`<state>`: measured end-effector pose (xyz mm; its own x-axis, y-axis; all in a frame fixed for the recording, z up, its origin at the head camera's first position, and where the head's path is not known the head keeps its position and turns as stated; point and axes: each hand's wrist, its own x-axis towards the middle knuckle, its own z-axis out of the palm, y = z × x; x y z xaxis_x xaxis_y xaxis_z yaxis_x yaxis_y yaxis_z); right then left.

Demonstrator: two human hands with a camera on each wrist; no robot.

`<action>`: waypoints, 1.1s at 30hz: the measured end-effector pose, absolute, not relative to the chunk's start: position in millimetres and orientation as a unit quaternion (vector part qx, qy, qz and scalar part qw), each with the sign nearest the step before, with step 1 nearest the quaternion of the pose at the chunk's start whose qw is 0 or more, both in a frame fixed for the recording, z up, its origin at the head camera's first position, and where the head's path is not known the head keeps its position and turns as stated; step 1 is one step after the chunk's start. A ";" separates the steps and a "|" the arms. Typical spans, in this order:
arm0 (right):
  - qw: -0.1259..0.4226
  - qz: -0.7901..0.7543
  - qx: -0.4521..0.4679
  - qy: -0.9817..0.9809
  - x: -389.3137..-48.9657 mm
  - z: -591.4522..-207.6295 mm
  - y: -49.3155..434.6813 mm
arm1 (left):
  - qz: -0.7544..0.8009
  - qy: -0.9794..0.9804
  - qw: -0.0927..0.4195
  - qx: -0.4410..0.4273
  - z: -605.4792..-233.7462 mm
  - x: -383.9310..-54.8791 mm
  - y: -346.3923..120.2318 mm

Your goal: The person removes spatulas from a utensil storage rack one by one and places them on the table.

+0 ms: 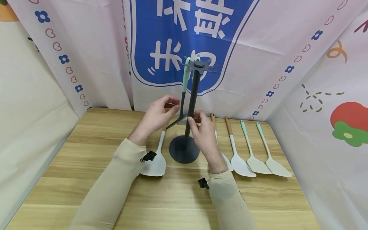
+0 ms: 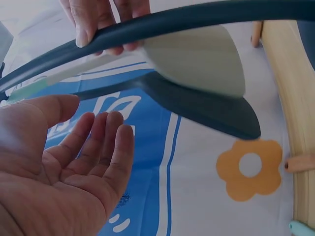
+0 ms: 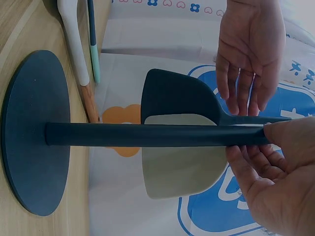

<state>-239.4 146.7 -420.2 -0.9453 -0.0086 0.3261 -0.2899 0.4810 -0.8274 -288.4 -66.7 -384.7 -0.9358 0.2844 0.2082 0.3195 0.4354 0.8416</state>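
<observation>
A dark utensil stand has an upright post (image 1: 193, 99), a round base (image 1: 184, 153) and a ring of hooks (image 1: 199, 65) on top. My right hand (image 1: 202, 131) holds the post partway up, thumb on one side and fingers on the other. From the hooks hang a dark turner (image 3: 177, 96) with a mint handle and a pale turner (image 3: 182, 169), whose blades overlap behind the post in the right wrist view. Beside the dark turner's shaft, my left hand (image 1: 162, 111) is raised. Its fingers (image 2: 123, 152) are loosely bent, with nothing between them and the thumb.
Left of the base lies a white turner (image 1: 155, 164) with a wooden handle; near it is a dark-shafted, mint-handled tool (image 3: 95, 64). Several turners (image 1: 241, 164) with wooden or mint handles lie in a row on the right. A printed cloth (image 1: 106, 80) stands behind the wooden table (image 1: 72, 166).
</observation>
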 end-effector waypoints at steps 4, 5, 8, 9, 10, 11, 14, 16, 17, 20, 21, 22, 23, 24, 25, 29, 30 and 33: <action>0.141 0.501 0.089 -0.849 -239.7 -419.8 147.1 | -0.519 -0.835 0.019 -0.183 -384.0 -289.5 -59.0; 0.141 0.501 0.090 -0.849 -239.7 -419.7 147.2 | -0.523 -0.832 0.019 -0.184 -384.3 -289.9 -57.0; 0.141 0.501 0.090 -0.849 -239.7 -419.6 147.4 | -0.532 -0.826 0.017 -0.183 -384.9 -290.9 -51.5; 0.141 0.502 0.090 -0.849 -239.8 -419.6 147.5 | -0.536 -0.825 0.016 -0.182 -385.5 -291.5 -49.6; 0.140 0.502 0.089 -0.849 -239.8 -419.5 147.6 | -0.538 -0.823 0.017 -0.182 -386.1 -292.1 -47.9; 0.140 0.503 0.089 -0.848 -239.9 -419.6 147.7 | -0.541 -0.821 0.017 -0.183 -386.6 -292.6 -46.4; 0.140 0.503 0.088 -0.848 -240.0 -419.6 147.6 | -0.549 -0.814 0.020 -0.187 -387.4 -293.2 -42.8; 0.141 0.503 0.089 -0.848 -240.1 -419.6 147.4 | -0.552 -0.812 0.025 -0.190 -387.4 -293.0 -41.7; 0.141 0.503 0.089 -0.848 -240.1 -419.6 147.3 | -0.552 -0.812 0.028 -0.190 -387.0 -292.6 -41.3; 0.141 0.502 0.090 -0.848 -240.0 -419.4 147.1 | -0.549 -0.813 0.034 -0.189 -386.2 -291.7 -41.1; 0.142 0.502 0.090 -0.848 -240.1 -419.4 147.1 | -0.549 -0.813 0.035 -0.189 -386.0 -291.6 -41.1; 0.142 0.502 0.090 -0.848 -240.2 -419.4 147.1 | -0.549 -0.813 0.036 -0.188 -385.7 -291.4 -41.3; 0.142 0.501 0.090 -0.849 -240.2 -419.5 147.2 | -0.549 -0.813 0.036 -0.188 -385.6 -291.1 -41.5; 0.142 0.501 0.090 -0.849 -240.3 -419.7 147.3 | -0.549 -0.813 0.037 -0.188 -385.6 -291.2 -42.0; 0.142 0.500 0.090 -0.849 -240.4 -419.8 147.4 | -0.550 -0.813 0.037 -0.188 -385.6 -291.1 -42.4; 0.142 0.499 0.090 -0.850 -240.9 -420.8 147.7 | -0.551 -0.812 0.042 -0.188 -385.1 -290.3 -44.8; 0.142 0.499 0.090 -0.850 -240.9 -420.8 147.7 | -0.551 -0.812 0.043 -0.189 -384.9 -290.3 -45.4; 0.143 0.500 0.090 -0.849 -240.9 -420.7 147.5 | -0.551 -0.811 0.048 -0.192 -383.5 -289.8 -47.6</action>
